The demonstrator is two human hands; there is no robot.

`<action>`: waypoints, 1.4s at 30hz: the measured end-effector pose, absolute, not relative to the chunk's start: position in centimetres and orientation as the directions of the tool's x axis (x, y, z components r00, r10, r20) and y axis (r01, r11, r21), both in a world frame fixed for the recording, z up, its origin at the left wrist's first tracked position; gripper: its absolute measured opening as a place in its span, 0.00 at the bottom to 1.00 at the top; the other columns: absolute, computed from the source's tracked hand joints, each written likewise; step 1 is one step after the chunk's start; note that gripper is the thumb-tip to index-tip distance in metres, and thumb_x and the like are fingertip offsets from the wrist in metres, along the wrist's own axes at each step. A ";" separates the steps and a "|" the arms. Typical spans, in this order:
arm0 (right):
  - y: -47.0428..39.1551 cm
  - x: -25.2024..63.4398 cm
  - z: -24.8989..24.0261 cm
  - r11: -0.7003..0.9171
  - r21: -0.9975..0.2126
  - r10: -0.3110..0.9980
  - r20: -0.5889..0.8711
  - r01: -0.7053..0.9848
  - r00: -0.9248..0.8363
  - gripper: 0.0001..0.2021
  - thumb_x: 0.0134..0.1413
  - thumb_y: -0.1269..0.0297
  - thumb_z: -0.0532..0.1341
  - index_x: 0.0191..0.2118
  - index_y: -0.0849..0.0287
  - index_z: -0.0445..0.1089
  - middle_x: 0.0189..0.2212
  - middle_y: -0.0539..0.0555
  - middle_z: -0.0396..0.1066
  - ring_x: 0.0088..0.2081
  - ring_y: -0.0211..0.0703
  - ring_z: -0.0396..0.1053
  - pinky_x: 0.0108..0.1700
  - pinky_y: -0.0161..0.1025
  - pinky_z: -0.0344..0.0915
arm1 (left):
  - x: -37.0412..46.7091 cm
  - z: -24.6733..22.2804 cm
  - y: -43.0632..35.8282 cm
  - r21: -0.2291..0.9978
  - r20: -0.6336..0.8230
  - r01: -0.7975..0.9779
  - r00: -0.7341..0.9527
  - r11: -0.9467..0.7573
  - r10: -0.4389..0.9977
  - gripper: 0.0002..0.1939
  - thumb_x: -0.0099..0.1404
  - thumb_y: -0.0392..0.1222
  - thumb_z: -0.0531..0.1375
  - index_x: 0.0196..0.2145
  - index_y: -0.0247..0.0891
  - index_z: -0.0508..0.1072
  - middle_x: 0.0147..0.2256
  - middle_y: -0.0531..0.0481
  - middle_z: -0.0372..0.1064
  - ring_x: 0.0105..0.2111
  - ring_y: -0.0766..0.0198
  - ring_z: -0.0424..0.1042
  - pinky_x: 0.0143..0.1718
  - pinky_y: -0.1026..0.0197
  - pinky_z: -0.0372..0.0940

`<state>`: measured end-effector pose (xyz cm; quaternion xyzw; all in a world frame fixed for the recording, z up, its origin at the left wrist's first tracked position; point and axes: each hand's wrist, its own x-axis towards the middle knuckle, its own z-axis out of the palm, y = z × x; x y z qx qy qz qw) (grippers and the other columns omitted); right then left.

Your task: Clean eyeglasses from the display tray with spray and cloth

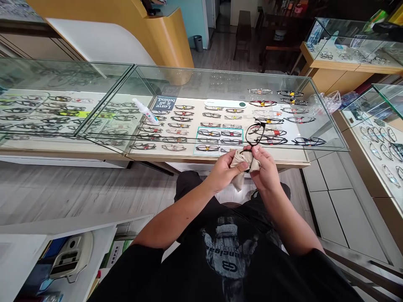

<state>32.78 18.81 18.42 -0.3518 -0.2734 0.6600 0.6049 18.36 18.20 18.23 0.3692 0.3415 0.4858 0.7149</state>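
- While a wrinkled beige cloth (pixel 242 160) is pinched by the left hand (pixel 222 171), black-rimmed eyeglasses (pixel 255 134) are pinched beside it by the right hand (pixel 266 165), right of the frame's centre.
- "Leave it all behind." is printed on a dark card (pixel 166 103), left of upper centre.
- A white spray bottle (pixel 145 112), its label too small to be read, is seen on the glass showcase (pixel 170 160).

optical shop: glass display cases (pixel 176 160), rows of eyeglasses (pixel 143 147)

Bright glass case (pixel 208 86) with small reflections, dimness beyond, wide-angle stretch at edges.
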 end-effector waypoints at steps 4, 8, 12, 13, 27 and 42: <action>18.5 31.9 18.3 -0.116 -0.795 0.991 -0.129 -0.595 -0.020 0.13 0.51 0.53 0.78 0.33 0.53 0.77 0.36 0.50 0.80 0.33 0.40 0.74 0.37 0.37 0.73 | 19.1 17.6 18.3 0.881 -0.140 -0.425 0.184 0.207 0.973 0.28 0.55 0.56 0.78 0.48 0.37 0.83 0.34 0.50 0.77 0.32 0.65 0.73 0.35 0.64 0.68; 18.2 31.5 18.3 -0.132 -0.802 0.990 -0.131 -0.583 -0.044 0.15 0.49 0.52 0.79 0.32 0.53 0.76 0.34 0.49 0.80 0.30 0.39 0.72 0.34 0.37 0.74 | 19.4 16.9 18.4 0.906 -0.125 -0.392 0.112 0.159 0.986 0.30 0.60 0.67 0.71 0.44 0.36 0.84 0.31 0.50 0.77 0.32 0.64 0.73 0.33 0.64 0.67; 18.2 32.0 18.3 -0.132 -0.794 0.989 -0.145 -0.594 -0.026 0.14 0.50 0.53 0.79 0.33 0.53 0.77 0.35 0.50 0.80 0.31 0.40 0.75 0.34 0.38 0.74 | 19.0 17.0 18.3 0.873 -0.162 -0.426 0.205 0.236 0.965 0.29 0.59 0.66 0.73 0.42 0.37 0.84 0.31 0.50 0.78 0.34 0.63 0.76 0.37 0.63 0.69; 18.3 32.2 18.3 -0.136 -0.788 0.988 -0.153 -0.601 -0.023 0.14 0.50 0.53 0.78 0.33 0.53 0.77 0.36 0.50 0.80 0.32 0.40 0.75 0.34 0.38 0.74 | 18.8 17.1 18.3 0.862 -0.175 -0.433 0.235 0.264 0.956 0.29 0.58 0.66 0.74 0.42 0.37 0.84 0.32 0.49 0.78 0.35 0.62 0.77 0.38 0.63 0.70; 18.2 32.6 18.2 -0.142 -0.773 0.987 -0.155 -0.618 -0.032 0.14 0.50 0.53 0.78 0.33 0.52 0.76 0.40 0.49 0.80 0.36 0.40 0.75 0.38 0.37 0.73 | 17.2 18.5 17.8 0.690 -0.246 -0.567 0.402 0.450 0.882 0.20 0.58 0.53 0.78 0.38 0.36 0.82 0.38 0.44 0.80 0.43 0.56 0.79 0.45 0.57 0.73; 17.9 31.2 17.4 -0.120 -0.796 0.991 -0.134 -0.593 -0.021 0.17 0.51 0.50 0.78 0.33 0.52 0.73 0.39 0.47 0.78 0.36 0.37 0.73 0.41 0.35 0.72 | 19.2 18.6 17.8 0.475 -0.376 -0.730 0.336 0.491 0.864 0.13 0.61 0.42 0.76 0.42 0.38 0.81 0.39 0.49 0.80 0.41 0.63 0.80 0.46 0.63 0.75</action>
